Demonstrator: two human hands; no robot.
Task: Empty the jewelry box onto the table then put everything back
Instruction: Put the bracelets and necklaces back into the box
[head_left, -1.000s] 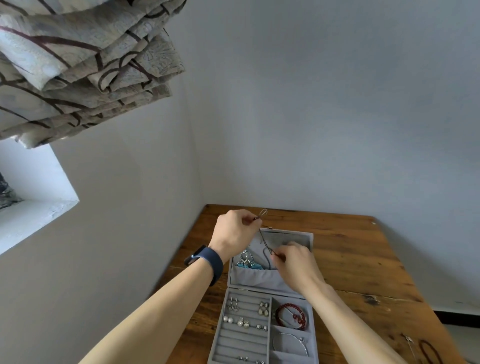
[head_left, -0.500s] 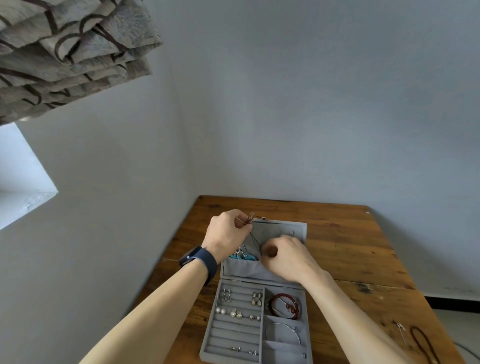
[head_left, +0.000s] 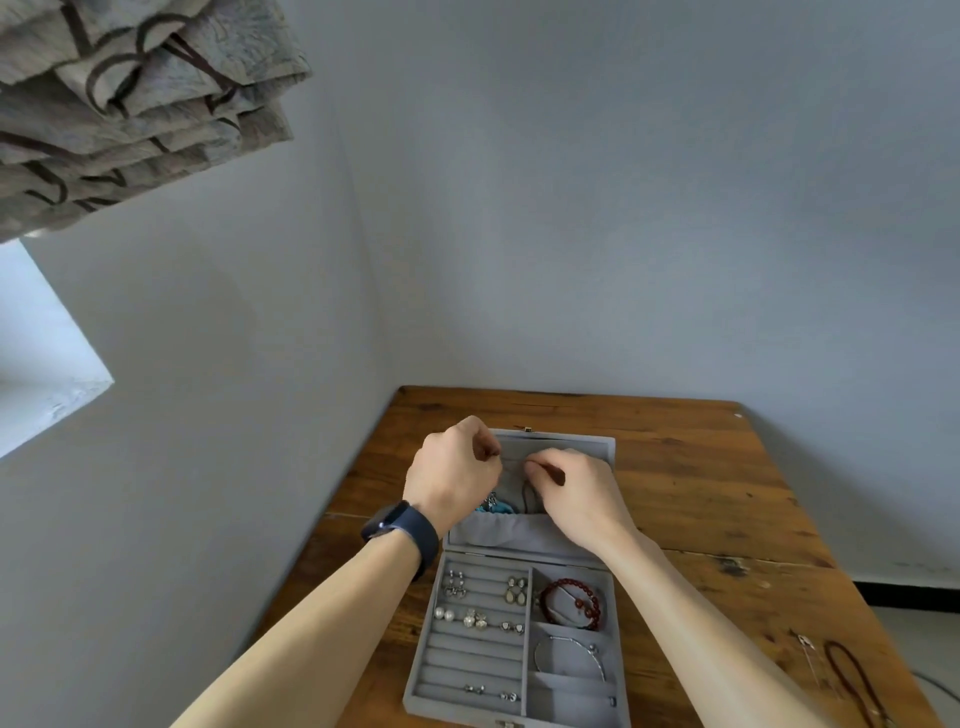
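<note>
A grey velvet jewelry box (head_left: 571, 706) lies open on the wooden table (head_left: 701, 493), its lid (head_left: 597, 447) flat at the far side. My left hand (head_left: 452, 475) and my right hand (head_left: 576, 493) hover over the lid, fingers curled, each pinching an end of a thin dark necklace (head_left: 527, 496) that hangs into the lid's pocket (head_left: 498, 532). A turquoise piece (head_left: 496, 506) peeks from that pocket. In the tray sit several earrings (head_left: 478, 618), a red bead bracelet (head_left: 571, 603) and a silver bangle (head_left: 571, 657).
A dark cord necklace (head_left: 852, 680) and a thin silver chain (head_left: 808, 649) lie on the table at the near right. Walls meet behind the table's far left corner. A patterned curtain (head_left: 135, 104) hangs at the upper left, beside a window sill (head_left: 47, 400).
Both hands have dropped lower onto the lid and come closer together. The necklace's clasp, held up above the lid a second ago, is now hidden in my left fingers.
</note>
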